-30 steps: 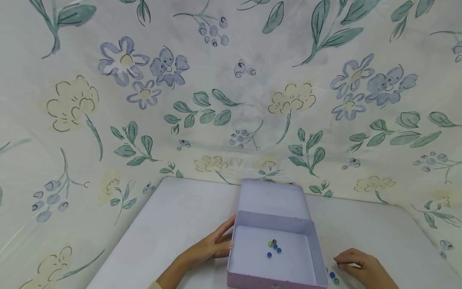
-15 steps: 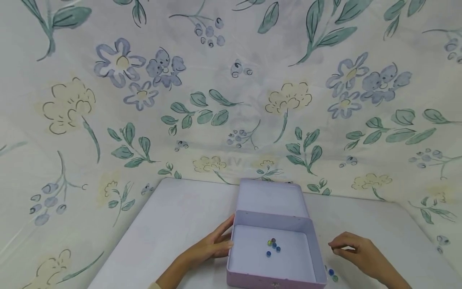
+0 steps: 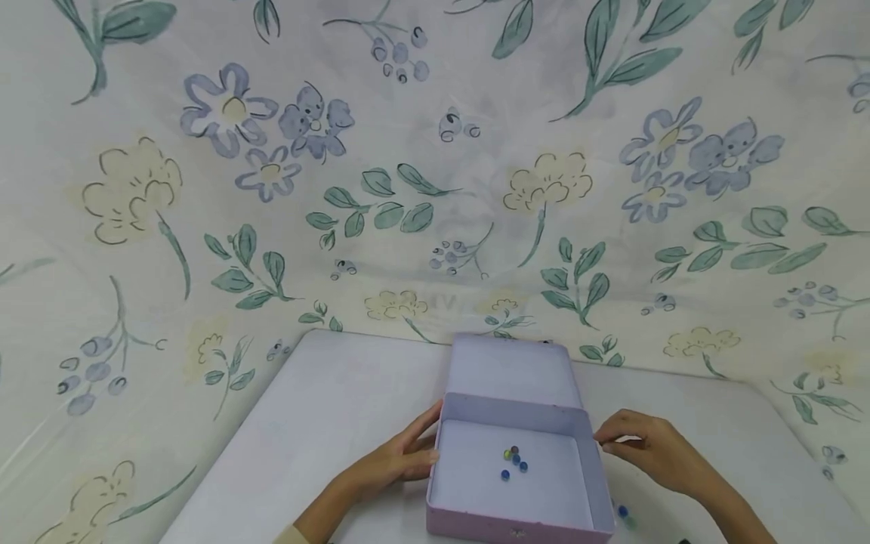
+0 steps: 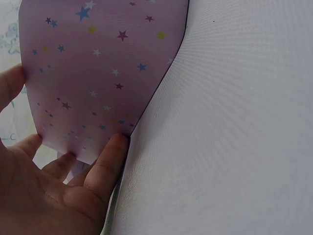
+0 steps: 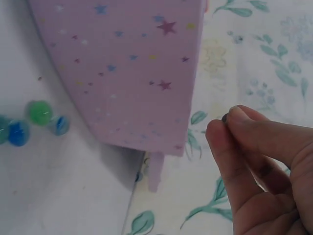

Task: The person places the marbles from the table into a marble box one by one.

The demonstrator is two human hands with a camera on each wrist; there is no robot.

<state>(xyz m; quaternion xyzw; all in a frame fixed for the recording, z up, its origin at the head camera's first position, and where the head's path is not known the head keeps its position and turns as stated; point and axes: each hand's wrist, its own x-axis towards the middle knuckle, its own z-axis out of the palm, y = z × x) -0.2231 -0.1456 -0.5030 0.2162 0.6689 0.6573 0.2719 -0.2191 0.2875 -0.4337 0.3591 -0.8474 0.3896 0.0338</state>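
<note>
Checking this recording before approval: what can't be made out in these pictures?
Small dark thing in the right hand: right wrist view, mostly covered by fingertips.
Leftmost marble: right wrist view, cut by left edge.
Black object: head view, cut by bottom edge; what it is, unclear.

A cream sleeve [image 3: 291, 536] ends short of the left hand [image 3: 389, 465].

The box [image 5: 122, 73] is showing a smooth, satiny outer skin, with stars lying flat in the finish; its material is leaving doubt between metal and card. Its inside floor [image 3: 469, 472] is looking plain and matt. The marbles [image 5: 40, 112] are gleaming like clear, glossy glass. The tabletop [image 4: 234, 122] is appearing matt and finely textured, while the floral backdrop [image 3: 401, 136] is resembling smooth plastic sheeting, catching faint streaks of light.
</note>
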